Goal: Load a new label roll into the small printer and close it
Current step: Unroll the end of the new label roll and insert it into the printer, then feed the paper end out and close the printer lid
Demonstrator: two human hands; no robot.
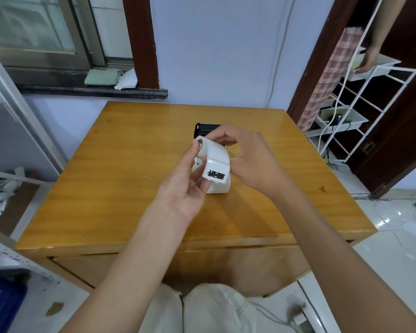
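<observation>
Hands (216, 164) holding label roll (214, 162) hide printer (205, 128).

A glossy yellow-brown wooden table (135, 183) is filling the middle of the view. A folded pale green cloth (101, 76) is lying on the dark stone window sill (94, 91) beyond it. A white wire shelving rack (360, 109) is standing at the right, with a pink checked fabric (332, 78) hanging beside it. A white plug-like adapter (299, 318), possibly a charger, is lying on the pale floor.
</observation>
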